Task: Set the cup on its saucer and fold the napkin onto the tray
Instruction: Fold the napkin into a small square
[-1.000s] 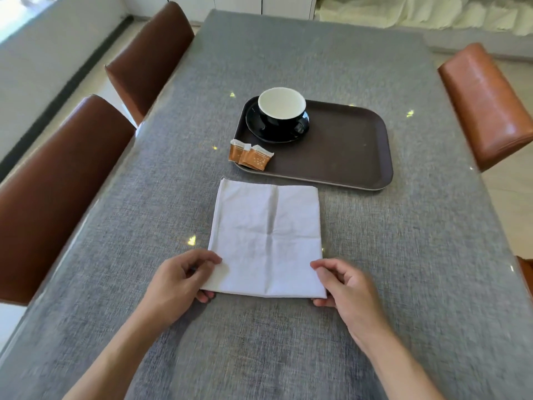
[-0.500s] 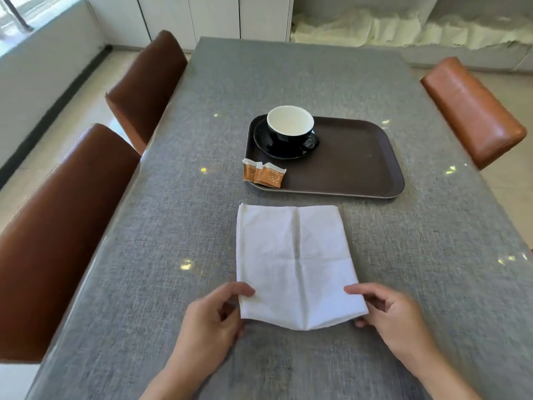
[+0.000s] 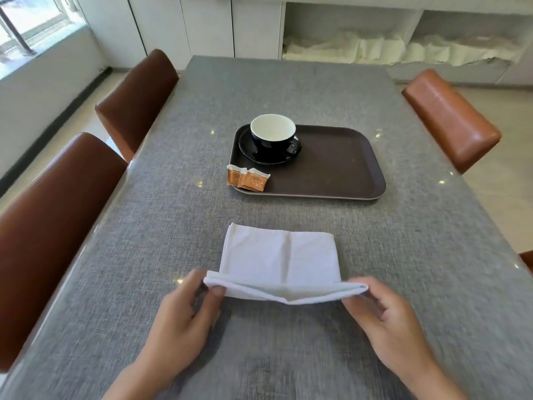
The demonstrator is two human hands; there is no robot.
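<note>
The cup [image 3: 272, 136] already sits on its saucer [image 3: 261, 155] on the tray [image 3: 340, 166]. Both hands, left [image 3: 187, 310] and right [image 3: 386, 316], pinch the napkin's [image 3: 278, 261] near corners, lifting that edge off the surface [image 3: 144, 241]; folding and placing on the tray remain.

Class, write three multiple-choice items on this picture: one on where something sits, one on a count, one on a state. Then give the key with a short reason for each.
1. Where is the cup?
A. on the bare table
B. on the saucer on the tray
C. on a chair

2. How many packets lie on the tray?
A. two
B. four
C. none

3. What state is the napkin in?
A. crumpled in a ball
B. flat on the tray
C. near edge lifted by the left hand and right hand

Key: B, the saucer shows under the cup at the tray's left end; A, two orange packets overlap at the near left corner; C, both hands pinch its near corners above the table.
</note>
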